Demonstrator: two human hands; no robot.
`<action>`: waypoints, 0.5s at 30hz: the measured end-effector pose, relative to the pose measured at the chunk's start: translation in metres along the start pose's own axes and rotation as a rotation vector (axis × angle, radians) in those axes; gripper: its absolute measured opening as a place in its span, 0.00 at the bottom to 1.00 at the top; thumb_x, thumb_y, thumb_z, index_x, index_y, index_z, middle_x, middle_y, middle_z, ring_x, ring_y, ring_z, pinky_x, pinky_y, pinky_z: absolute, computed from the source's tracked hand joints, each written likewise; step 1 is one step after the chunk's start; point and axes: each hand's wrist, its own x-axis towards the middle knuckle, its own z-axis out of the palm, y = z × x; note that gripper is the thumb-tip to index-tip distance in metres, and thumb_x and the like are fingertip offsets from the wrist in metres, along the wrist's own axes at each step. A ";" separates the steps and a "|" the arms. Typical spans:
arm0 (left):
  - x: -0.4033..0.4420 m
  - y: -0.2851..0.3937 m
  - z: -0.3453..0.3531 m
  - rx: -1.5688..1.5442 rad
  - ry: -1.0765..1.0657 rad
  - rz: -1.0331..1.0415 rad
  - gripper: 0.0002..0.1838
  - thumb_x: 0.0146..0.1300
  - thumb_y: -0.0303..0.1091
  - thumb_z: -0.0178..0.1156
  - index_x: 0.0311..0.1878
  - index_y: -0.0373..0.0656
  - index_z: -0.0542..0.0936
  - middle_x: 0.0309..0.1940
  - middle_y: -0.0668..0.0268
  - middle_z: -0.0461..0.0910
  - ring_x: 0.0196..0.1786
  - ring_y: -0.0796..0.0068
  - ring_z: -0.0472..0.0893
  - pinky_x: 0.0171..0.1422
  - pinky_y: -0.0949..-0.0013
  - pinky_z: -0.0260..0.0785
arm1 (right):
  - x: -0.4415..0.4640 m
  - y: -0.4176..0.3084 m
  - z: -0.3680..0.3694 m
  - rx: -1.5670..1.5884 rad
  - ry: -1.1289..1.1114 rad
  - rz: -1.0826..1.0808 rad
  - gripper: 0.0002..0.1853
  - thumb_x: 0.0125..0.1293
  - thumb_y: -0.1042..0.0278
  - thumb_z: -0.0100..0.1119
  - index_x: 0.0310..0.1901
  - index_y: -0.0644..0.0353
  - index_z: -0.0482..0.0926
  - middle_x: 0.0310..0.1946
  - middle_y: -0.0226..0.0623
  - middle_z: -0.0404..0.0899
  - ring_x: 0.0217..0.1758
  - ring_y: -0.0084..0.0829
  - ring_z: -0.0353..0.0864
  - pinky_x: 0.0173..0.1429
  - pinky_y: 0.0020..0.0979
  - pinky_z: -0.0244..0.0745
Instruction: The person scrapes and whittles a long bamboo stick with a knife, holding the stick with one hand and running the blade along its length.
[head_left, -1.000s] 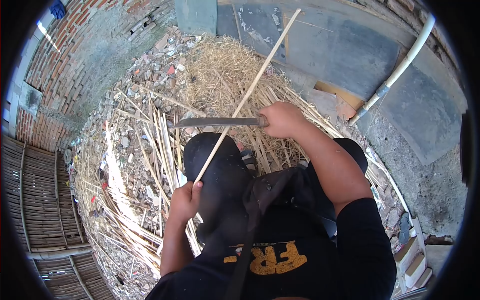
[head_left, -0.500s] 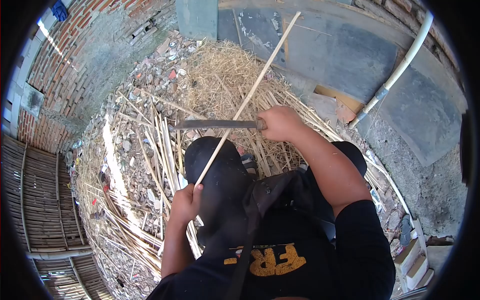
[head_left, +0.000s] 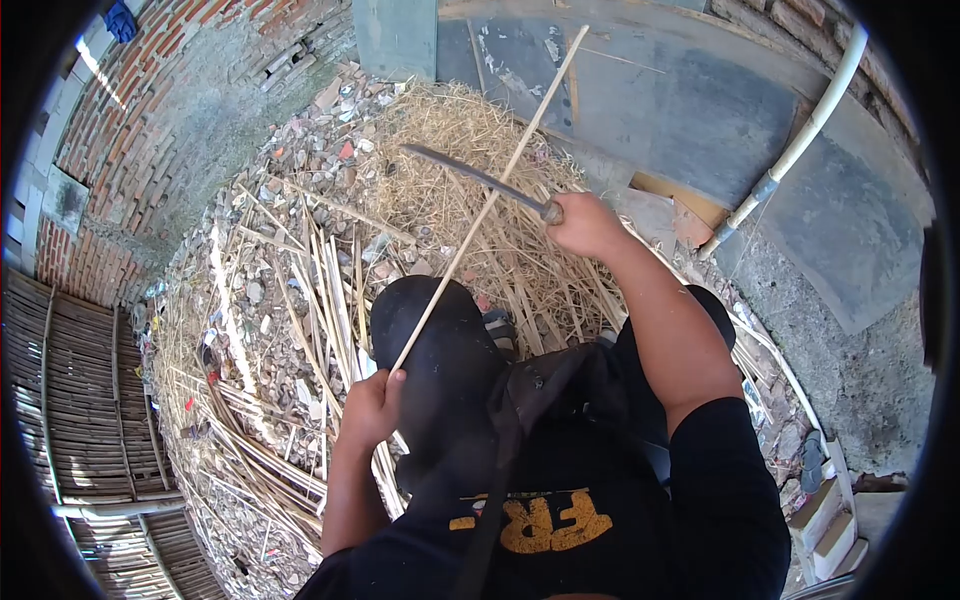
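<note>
My left hand (head_left: 370,408) is closed around the lower end of a long, pale bamboo strip (head_left: 468,240). The strip slants up and to the right, passing over my left knee, with its far tip near the grey panels. In my right hand (head_left: 583,226) is the handle of a machete (head_left: 470,172), its dark blade pointing up and left. The blade crosses the strip around its middle; I cannot tell whether they touch. Fine shavings (head_left: 440,130) are heaped on the ground beyond my knees.
Split bamboo strips (head_left: 335,285) lie in piles to the left, over stony rubble (head_left: 255,290). Grey panels (head_left: 690,110) lean at the back, near a white pipe (head_left: 800,135). A brick wall (head_left: 130,170) and a slatted bamboo panel (head_left: 85,390) stand on the left.
My right hand has moved right and slightly toward the panels. The machete has swung from nearly level to a tilt, its tip now higher. My left hand stays put; the strip's far end shifted slightly left.
</note>
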 end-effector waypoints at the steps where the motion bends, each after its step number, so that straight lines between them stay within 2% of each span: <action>1: 0.000 0.001 0.000 -0.021 -0.002 0.004 0.27 0.80 0.49 0.55 0.30 0.34 0.77 0.19 0.43 0.75 0.24 0.41 0.78 0.32 0.50 0.68 | -0.011 -0.015 -0.005 -0.020 -0.028 -0.028 0.16 0.57 0.62 0.65 0.47 0.53 0.88 0.40 0.48 0.88 0.48 0.50 0.88 0.54 0.48 0.82; 4: 0.000 0.005 -0.003 -0.015 -0.017 -0.008 0.27 0.80 0.48 0.55 0.30 0.34 0.77 0.19 0.44 0.75 0.23 0.42 0.78 0.31 0.50 0.68 | -0.020 -0.032 0.005 -0.165 -0.167 -0.184 0.16 0.54 0.63 0.66 0.45 0.55 0.86 0.39 0.50 0.87 0.47 0.54 0.87 0.53 0.51 0.81; 5: 0.000 0.004 -0.003 -0.014 -0.014 0.000 0.27 0.80 0.48 0.55 0.30 0.34 0.77 0.19 0.44 0.75 0.23 0.43 0.77 0.31 0.50 0.67 | -0.025 -0.038 0.007 -0.165 -0.152 -0.224 0.13 0.52 0.65 0.66 0.40 0.55 0.86 0.35 0.49 0.86 0.45 0.53 0.87 0.50 0.53 0.81; 8: -0.002 0.000 -0.001 -0.011 0.004 0.007 0.27 0.80 0.49 0.55 0.30 0.34 0.78 0.19 0.45 0.75 0.22 0.43 0.77 0.31 0.50 0.67 | -0.015 -0.037 0.006 -0.181 -0.160 -0.211 0.11 0.52 0.65 0.66 0.39 0.55 0.86 0.33 0.48 0.86 0.43 0.53 0.87 0.49 0.52 0.81; 9: -0.003 -0.001 0.001 -0.015 0.010 0.000 0.27 0.80 0.49 0.55 0.30 0.34 0.78 0.19 0.44 0.75 0.22 0.43 0.77 0.31 0.50 0.67 | -0.010 -0.027 0.004 -0.060 -0.134 -0.198 0.13 0.54 0.63 0.66 0.40 0.57 0.86 0.34 0.49 0.86 0.43 0.54 0.87 0.48 0.51 0.81; 12: -0.003 0.000 0.002 -0.011 0.046 0.033 0.27 0.80 0.48 0.54 0.30 0.34 0.78 0.19 0.45 0.75 0.23 0.42 0.77 0.31 0.50 0.67 | 0.016 0.004 0.006 0.089 0.003 -0.011 0.14 0.55 0.64 0.64 0.44 0.55 0.87 0.39 0.48 0.88 0.45 0.50 0.87 0.52 0.48 0.82; 13: -0.004 -0.001 0.002 0.007 0.047 0.046 0.26 0.81 0.48 0.54 0.30 0.34 0.78 0.19 0.45 0.75 0.23 0.43 0.77 0.31 0.50 0.67 | 0.018 0.010 0.003 0.099 -0.003 0.037 0.16 0.55 0.62 0.64 0.44 0.59 0.86 0.41 0.50 0.88 0.46 0.52 0.87 0.53 0.47 0.82; 15: -0.002 -0.001 -0.001 0.021 0.045 0.054 0.26 0.81 0.47 0.54 0.30 0.34 0.77 0.19 0.45 0.75 0.23 0.43 0.77 0.31 0.50 0.67 | 0.016 0.016 0.002 0.060 0.045 -0.008 0.17 0.55 0.61 0.64 0.45 0.59 0.86 0.42 0.50 0.88 0.48 0.52 0.87 0.54 0.47 0.82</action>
